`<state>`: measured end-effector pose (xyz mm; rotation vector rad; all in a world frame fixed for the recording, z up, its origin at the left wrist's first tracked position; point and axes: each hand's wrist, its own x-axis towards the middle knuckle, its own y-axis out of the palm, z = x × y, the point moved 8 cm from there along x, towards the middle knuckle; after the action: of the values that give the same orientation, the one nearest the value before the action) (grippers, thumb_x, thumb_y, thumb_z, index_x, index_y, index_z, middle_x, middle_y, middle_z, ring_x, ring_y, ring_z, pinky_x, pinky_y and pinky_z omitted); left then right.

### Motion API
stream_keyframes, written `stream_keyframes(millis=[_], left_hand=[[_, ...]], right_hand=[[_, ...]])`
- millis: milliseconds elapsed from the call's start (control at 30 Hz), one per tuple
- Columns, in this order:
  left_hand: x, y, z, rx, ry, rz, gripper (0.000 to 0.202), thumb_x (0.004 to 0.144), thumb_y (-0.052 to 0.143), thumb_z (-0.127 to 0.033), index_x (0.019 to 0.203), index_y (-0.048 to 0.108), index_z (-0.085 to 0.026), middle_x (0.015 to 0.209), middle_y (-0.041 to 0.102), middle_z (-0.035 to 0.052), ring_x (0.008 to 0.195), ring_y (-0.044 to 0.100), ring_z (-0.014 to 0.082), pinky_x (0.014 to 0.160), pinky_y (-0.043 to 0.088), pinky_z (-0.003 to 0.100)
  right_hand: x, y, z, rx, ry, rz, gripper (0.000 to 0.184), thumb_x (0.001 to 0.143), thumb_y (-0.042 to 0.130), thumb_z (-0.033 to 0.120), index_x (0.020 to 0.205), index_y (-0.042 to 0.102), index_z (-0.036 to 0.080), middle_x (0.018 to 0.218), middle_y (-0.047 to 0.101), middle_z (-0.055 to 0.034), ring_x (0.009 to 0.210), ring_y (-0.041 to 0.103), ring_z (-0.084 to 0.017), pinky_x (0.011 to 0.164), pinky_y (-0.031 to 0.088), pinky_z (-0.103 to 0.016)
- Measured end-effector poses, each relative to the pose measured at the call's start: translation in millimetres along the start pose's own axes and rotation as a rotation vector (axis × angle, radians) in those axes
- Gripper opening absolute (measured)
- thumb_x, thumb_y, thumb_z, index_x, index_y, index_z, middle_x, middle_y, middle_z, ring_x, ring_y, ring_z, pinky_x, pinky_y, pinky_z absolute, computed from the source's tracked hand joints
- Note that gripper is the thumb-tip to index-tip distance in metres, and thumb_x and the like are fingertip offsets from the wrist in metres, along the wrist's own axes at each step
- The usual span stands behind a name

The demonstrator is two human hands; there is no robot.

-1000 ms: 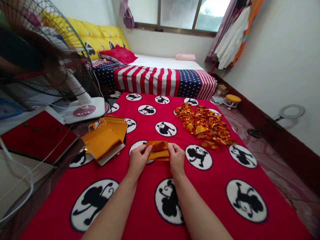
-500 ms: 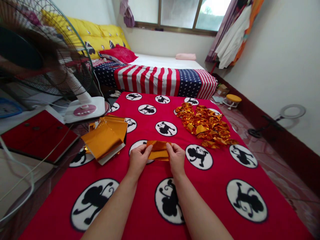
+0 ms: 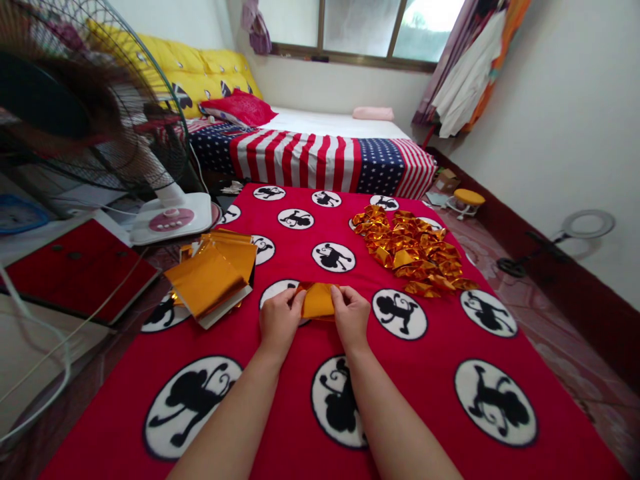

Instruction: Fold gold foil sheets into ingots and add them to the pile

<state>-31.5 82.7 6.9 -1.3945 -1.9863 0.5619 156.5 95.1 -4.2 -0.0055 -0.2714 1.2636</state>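
Note:
A partly folded sheet of gold foil paper is stretched between my two hands, just over the red cloth with monkey prints. My left hand pinches its left end between thumb and fingers. At the right end, my right hand pinches it the same way. The fingertips behind the paper are hidden. To the left lies a loose stack of flat gold foil sheets, some with pale backs. A heap of folded gold foil pieces spreads at the far right of the cloth.
A fan stands at the left beside a dark red panel and white cables. Behind the cloth is a bed with a stars-and-stripes cover. A small yellow stool and a ring-shaped stand are along the right wall.
The gold paper's surface between my thumbs has altered: the strip with a dark crease now shows as a smoother, bulging face with slanted sides. My hands have drawn slightly closer together.

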Motion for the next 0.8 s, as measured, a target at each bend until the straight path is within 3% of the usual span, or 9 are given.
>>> stream_keyframes(millis=[167,300,467,567,633,800], left_hand=[[-1,-4.1,-5,0.212,-0.003,-0.017,0.022,0.087,0.057,-0.035,0.086,0.073,-0.022,0.087,0.073,0.0084,0.073,0.061,0.0220,0.061,0.033,0.029],[-1,-3.5,-6,0.273,0.008,0.003,0.013,0.084,0.063,-0.033,0.086,0.069,-0.023,0.088,0.069,0.0058,0.078,0.062,0.0224,0.064,0.037,0.030],[0,-7.1,-8,0.251,0.017,-0.065,0.028,0.082,0.066,-0.025,0.109,0.062,-0.022,0.101,0.063,0.0061,0.087,0.062,0.0219,0.071,0.044,0.030],[1,2.9,-15,0.182,0.159,0.014,0.015,0.084,0.061,-0.016,0.095,0.068,-0.022,0.100,0.062,0.0052,0.090,0.061,0.0198,0.076,0.046,0.029],[1,9.4,-17,0.123,0.231,0.089,0.018,0.085,0.056,-0.011,0.085,0.071,-0.021,0.095,0.063,0.0046,0.090,0.061,0.0187,0.078,0.047,0.028],[0,12.0,-13,0.074,0.289,0.224,0.014,0.084,0.063,-0.020,0.093,0.073,-0.021,0.093,0.064,0.0041,0.090,0.060,0.0193,0.083,0.047,0.032]], right_hand=[[2,2,12,-0.309,-0.142,-0.006,0.029,0.089,0.056,0.036,0.069,0.068,0.019,0.067,0.066,-0.0029,0.062,0.055,-0.016,0.061,0.035,-0.027],[1,5,14,-0.579,-0.153,0.012,0.027,0.090,0.055,0.034,0.071,0.069,0.021,0.072,0.068,-0.0044,0.063,0.056,-0.017,0.060,0.030,-0.029],[0,6,16,-0.792,-0.111,0.023,0.010,0.087,0.062,0.030,0.085,0.066,0.021,0.083,0.067,-0.0038,0.068,0.056,-0.017,0.058,0.027,-0.029],[-1,5,20,-0.818,-0.125,0.002,0.010,0.087,0.063,0.025,0.096,0.061,0.020,0.092,0.064,-0.0038,0.078,0.057,-0.018,0.062,0.031,-0.028],[-1,8,22,-0.831,-0.167,0.028,0.009,0.088,0.061,0.022,0.097,0.060,0.021,0.094,0.062,-0.0033,0.084,0.057,-0.018,0.066,0.034,-0.028],[-1,17,21,-0.907,-0.203,0.136,0.006,0.091,0.059,0.022,0.088,0.065,0.023,0.094,0.061,-0.0032,0.093,0.054,-0.019,0.069,0.036,-0.028]])
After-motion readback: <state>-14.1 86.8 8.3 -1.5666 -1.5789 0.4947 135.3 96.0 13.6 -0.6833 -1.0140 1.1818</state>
